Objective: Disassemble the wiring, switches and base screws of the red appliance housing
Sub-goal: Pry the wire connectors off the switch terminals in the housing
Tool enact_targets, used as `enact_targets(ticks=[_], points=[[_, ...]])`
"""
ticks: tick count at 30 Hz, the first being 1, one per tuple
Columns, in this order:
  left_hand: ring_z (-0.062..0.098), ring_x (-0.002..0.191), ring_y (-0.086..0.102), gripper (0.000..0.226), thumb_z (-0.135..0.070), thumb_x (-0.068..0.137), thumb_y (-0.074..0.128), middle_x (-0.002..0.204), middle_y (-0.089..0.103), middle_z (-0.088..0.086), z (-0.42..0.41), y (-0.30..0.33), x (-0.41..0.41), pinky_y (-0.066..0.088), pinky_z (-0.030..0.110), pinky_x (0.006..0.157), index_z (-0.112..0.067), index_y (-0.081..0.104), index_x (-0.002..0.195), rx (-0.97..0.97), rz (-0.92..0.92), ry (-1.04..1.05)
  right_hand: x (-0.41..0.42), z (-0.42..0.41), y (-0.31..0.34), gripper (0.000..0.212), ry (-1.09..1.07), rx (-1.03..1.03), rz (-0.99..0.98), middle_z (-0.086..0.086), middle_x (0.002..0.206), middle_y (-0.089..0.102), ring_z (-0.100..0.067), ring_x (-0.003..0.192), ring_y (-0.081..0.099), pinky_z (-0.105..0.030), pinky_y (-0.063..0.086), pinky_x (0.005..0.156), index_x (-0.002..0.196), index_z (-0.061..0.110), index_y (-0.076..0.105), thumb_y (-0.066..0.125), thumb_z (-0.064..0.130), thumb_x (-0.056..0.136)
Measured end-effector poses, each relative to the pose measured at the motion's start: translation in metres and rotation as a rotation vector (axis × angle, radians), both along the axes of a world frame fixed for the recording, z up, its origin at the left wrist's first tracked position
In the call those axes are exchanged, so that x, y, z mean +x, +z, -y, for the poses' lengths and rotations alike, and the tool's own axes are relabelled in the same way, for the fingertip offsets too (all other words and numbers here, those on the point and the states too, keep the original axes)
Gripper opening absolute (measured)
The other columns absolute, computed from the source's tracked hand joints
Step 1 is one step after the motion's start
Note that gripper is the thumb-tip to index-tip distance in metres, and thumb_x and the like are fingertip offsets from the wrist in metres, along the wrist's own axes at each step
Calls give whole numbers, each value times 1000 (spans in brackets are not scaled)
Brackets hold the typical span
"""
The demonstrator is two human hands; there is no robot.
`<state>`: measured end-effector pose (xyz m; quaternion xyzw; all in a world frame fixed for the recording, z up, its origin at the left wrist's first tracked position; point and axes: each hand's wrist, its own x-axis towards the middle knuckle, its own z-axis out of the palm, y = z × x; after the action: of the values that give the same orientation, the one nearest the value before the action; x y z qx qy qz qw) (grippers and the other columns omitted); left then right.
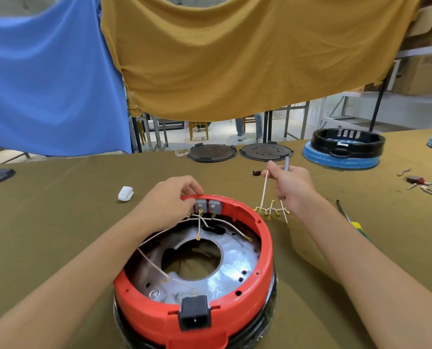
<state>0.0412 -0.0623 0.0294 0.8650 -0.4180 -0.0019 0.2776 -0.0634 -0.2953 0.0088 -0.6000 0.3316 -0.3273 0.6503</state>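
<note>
The round red appliance housing (pixel 257 278) lies upside down at the table's near edge, a black power socket (pixel 195 314) on its near rim. Two grey switches (pixel 208 206) sit inside the far wall, with white wires (pixel 199 224) fanning from them across the metal base plate (pixel 235 268). My left hand (pixel 174 197) curls over the far rim and grips the housing beside the switches. My right hand (pixel 291 185), raised to the right of the housing, holds a loose white wire bundle (pixel 272 210) with gold terminals, plus a thin grey tool (pixel 287 162).
A white wad (pixel 125 193) lies left of the housing. Two dark round plates (pixel 211 152) rest at the far edge, next to a black and blue housing (pixel 343 149). A screwdriver (pixel 348 217) and loose parts (pixel 421 183) lie to the right. Blue and yellow cloths hang behind.
</note>
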Motion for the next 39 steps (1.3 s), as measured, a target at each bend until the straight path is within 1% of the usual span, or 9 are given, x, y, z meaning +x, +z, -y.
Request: enact_targets(ticks=[3,6,8,12,16,20,29,35,39], points=[[2,93,64,32,-9,92,60,102,68,-16,-9,11,8,49,23,80,-40,68,100,51,-119,-77,-1,4,-2,19,-24,-184,-81,1,83,74,-7,55,42,-24,36,52,86,12,70,64,26,97],[1,113,61,43,-1,93,57,122,66,-16,-22,18,16,45,29,103,-35,67,119,128,-209,-180,0,7,-4,25,-62,-342,-234,-3,82,69,-10,61,49,-26,37,53,90,8,70,64,31,97],[6,115,61,37,-8,97,57,123,65,-11,-29,17,20,45,31,104,-34,63,122,147,-226,-172,2,10,-4,35,-131,-371,-240,-8,76,60,-13,62,48,-27,39,55,98,0,69,59,34,99],[13,96,67,25,-18,102,52,103,70,-7,-34,7,19,49,29,92,-35,65,115,88,-243,-167,-1,5,7,26,-45,-116,-51,-6,84,63,-10,60,43,-24,38,51,94,10,69,53,29,102],[13,93,66,26,-14,101,53,98,71,-4,-32,9,24,46,19,82,-34,68,111,58,-269,-178,-6,-8,18,26,259,331,330,-5,77,59,-6,48,35,-15,29,40,102,1,65,46,17,104],[13,96,66,28,-15,100,55,98,73,-6,-26,7,27,46,20,87,-36,69,111,54,-259,-206,-6,-26,26,35,497,468,476,-9,75,64,-12,57,54,-21,49,51,99,1,66,41,25,106],[10,106,64,30,-22,102,52,110,70,-13,-29,-4,31,45,42,104,-40,66,121,25,-193,-285,2,-54,17,46,583,-13,299,2,65,31,-12,57,29,-27,30,53,86,11,62,42,49,103],[6,108,64,29,-26,101,53,116,68,-14,-33,-2,26,47,42,103,-41,61,124,32,-188,-329,2,-63,12,26,527,-348,226,-1,61,58,-14,56,50,-25,46,53,84,8,65,58,27,100],[6,104,63,19,-27,98,59,110,64,-17,-35,-2,21,49,42,98,-44,53,105,10,-130,-328,3,-69,9,19,509,-471,288,1,59,62,-13,54,56,-24,49,51,82,8,61,61,17,99]])
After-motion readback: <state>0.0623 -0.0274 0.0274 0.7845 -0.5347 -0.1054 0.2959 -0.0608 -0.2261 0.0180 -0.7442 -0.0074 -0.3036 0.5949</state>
